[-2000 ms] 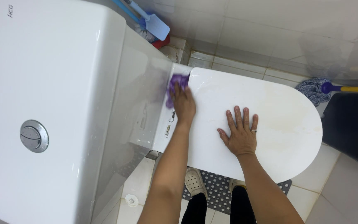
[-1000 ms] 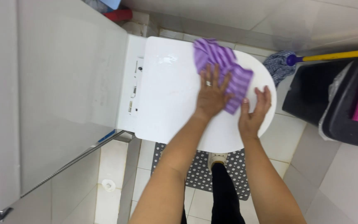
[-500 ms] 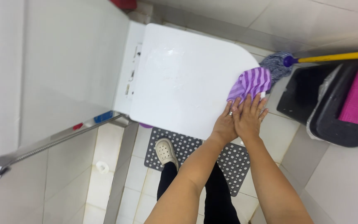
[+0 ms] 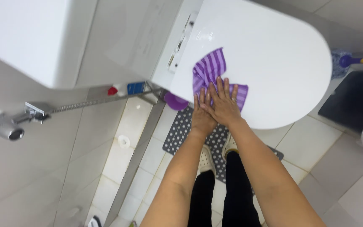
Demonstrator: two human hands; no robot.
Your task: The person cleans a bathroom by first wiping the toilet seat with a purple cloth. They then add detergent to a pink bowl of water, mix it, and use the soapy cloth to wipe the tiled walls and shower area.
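Two bare hands press flat on a purple striped cloth (image 4: 213, 75) spread on the closed white toilet lid (image 4: 269, 54). At the far left, a chrome bidet sprayer (image 4: 5, 128) sits in its wall holder, and its metal hose (image 4: 85, 102) runs rightward under the white cistern (image 4: 34, 38). Next come a small red cap (image 4: 112, 91) and a blue object (image 4: 135, 88) near the base of the toilet, then a purple rounded object (image 4: 174, 102) tucked just beneath the lid's edge. On the tiled floor lies a grey perforated mat (image 4: 181, 134), where the person's light shoes (image 4: 206, 159) stand. The left hand (image 4: 201, 115) rests with fingers extended and close together, its fingertips on the cloth's near edge. The right hand (image 4: 220, 104) partly overlaps it, fingers spread open and laid flat across the cloth, gripping nothing. Farther right, beyond the lid's rounded front, a mop with a purple collar and yellow handle (image 4: 358, 60) lies beside a dark bin (image 4: 353, 101).
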